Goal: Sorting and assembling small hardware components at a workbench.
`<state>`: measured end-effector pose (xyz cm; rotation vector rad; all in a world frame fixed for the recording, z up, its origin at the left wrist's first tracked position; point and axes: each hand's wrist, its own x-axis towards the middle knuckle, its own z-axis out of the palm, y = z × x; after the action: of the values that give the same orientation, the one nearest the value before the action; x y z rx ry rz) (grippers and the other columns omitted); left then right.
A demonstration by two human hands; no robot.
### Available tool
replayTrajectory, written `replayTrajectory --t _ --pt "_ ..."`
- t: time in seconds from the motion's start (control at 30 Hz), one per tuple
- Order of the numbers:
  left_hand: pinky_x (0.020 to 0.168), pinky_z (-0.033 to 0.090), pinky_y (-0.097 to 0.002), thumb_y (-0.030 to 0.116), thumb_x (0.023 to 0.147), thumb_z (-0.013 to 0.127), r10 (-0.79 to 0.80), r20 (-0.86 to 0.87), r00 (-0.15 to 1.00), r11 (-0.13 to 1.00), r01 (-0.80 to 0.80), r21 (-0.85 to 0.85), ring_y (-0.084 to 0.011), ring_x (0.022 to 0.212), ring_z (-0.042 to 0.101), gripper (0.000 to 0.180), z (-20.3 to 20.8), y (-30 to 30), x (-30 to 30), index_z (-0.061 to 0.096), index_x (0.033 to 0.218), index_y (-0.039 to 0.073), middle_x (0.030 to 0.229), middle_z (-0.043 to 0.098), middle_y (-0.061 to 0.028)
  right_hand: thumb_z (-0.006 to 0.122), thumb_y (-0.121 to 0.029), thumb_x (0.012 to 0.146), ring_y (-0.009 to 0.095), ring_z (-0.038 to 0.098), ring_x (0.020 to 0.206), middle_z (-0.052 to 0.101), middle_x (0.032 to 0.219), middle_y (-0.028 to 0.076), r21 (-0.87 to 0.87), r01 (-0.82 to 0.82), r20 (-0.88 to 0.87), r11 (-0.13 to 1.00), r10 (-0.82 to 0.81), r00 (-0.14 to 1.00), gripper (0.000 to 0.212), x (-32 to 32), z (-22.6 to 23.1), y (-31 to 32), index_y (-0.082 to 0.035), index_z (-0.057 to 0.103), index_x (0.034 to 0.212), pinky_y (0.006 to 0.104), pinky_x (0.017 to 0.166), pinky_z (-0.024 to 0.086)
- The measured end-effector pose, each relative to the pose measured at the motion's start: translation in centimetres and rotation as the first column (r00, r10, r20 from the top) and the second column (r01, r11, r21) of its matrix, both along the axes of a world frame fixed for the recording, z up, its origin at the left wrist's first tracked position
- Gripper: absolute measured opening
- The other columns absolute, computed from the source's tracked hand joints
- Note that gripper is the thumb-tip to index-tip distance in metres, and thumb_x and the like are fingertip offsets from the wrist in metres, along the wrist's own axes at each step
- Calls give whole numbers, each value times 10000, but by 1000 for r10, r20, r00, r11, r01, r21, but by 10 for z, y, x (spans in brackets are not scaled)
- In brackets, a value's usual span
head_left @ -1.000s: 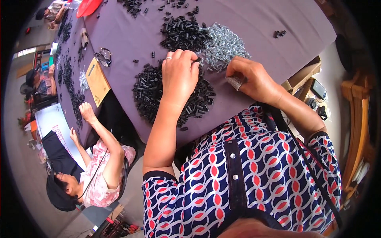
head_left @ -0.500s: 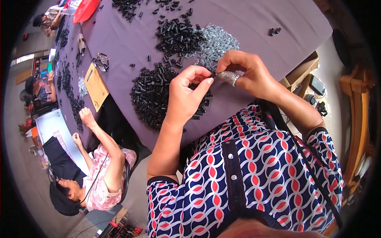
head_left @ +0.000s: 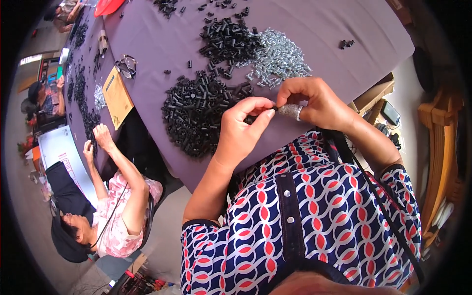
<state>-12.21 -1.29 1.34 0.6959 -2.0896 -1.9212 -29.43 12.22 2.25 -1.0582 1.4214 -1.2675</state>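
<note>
Over the purple-grey cloth-covered desk (head_left: 373, 54), leftmost, I see a heap of small black plastic tubes (head_left: 189, 115). The left hand (head_left: 237, 129) pinches a tiny black piece (head_left: 275, 108) between fingertips, probably light, stiff, slick; its sides suit gripping. Beyond lie silvery coiled metal springs (head_left: 280, 56). The right hand's (head_left: 322, 105) fingers meet the piece; their grip I can't tell.

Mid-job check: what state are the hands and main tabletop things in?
Left hand: pinching a small black piece
Right hand: fingers bent, at the piece; grip unclear
Finger cover: worn on right hand
Near black pile: loose, heaped
Silver coils: loose, heaped
Glasses: lying down; folding unclear
</note>
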Motion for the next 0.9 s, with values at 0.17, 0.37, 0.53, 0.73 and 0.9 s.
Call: replayTrajectory --t 0.17,0.37,0.53,0.73,0.9 --pt "781 515 -244 14 898 661 -66 -46 997 981 73 181 -94 831 637 150 2 5 16 676 1039 -33 930 698 -38 666 98 774 86 611 883 638 922 10 90 -152 228 984 128 965 201 -2 8 -1 15 624 952 247 785 503" --pt "827 517 -235 32 949 619 1 -69 998 784 43 619 -101 870 648 186 -10 4 30 641 1113 -54 986 686 -60 751 16 782 159 641 865 647 906 45 -26 -146 -130 989 141 981 215 12 19 -5 -11 667 979 283 736 503" --pt "819 516 -234 37 937 640 15 -99 995 735 56 676 -105 860 649 179 -10 0 34 652 1099 -38 975 687 -60 723 46 689 277 650 892 644 935 104 -134 -159 -322 978 109 940 311 18 15 -8 -8 663 989 342 761 523" --pt "810 511 -226 33 919 665 -65 -119 991 805 122 581 -88 878 633 191 -10 -5 43 646 1092 -45 972 676 -37 739 -5 742 271 652 880 636 944 105 -113 -203 -332 973 155 930 262 26 21 -13 -13 661 992 347 783 540" --pt "819 506 -221 40 925 660 -25 -154 988 815 110 569 -85 900 629 208 -6 -5 50 633 1112 -47 988 671 -33 748 -35 770 262 654 865 630 927 103 -129 -184 -351 974 129 927 233 30 22 -17 -11 662 985 335 753 540"
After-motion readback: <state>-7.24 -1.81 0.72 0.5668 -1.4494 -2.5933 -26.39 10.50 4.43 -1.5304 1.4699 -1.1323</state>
